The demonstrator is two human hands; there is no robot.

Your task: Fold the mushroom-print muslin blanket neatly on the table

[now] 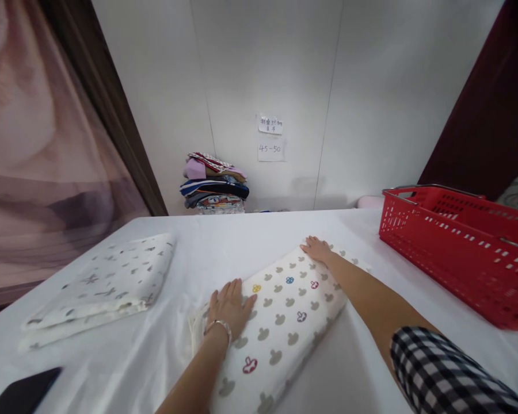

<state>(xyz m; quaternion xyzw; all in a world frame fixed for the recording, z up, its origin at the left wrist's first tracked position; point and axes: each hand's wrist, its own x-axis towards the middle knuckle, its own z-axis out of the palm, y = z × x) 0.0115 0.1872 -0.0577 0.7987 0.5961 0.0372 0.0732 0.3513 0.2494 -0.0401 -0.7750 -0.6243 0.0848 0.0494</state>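
A folded white cloth (280, 319) printed with grey, red, yellow and blue mushroom shapes lies slantwise on the white-covered table in front of me. My left hand (231, 309), with a bracelet at the wrist, rests flat on its left edge, fingers spread. Farther back, my right hand (317, 249) lies flat on the cloth's far end, fingers stretched out. To the left is a second folded white cloth (112, 279) with a small dark print, apart from both hands.
A red plastic basket (449, 253) stands at the table's right side. At the lower left corner lies a dark, flat, phone-like object (23, 394). A pile of folded clothes (216, 184) sits beyond the far edge, below paper notes (271, 138) on the wall.
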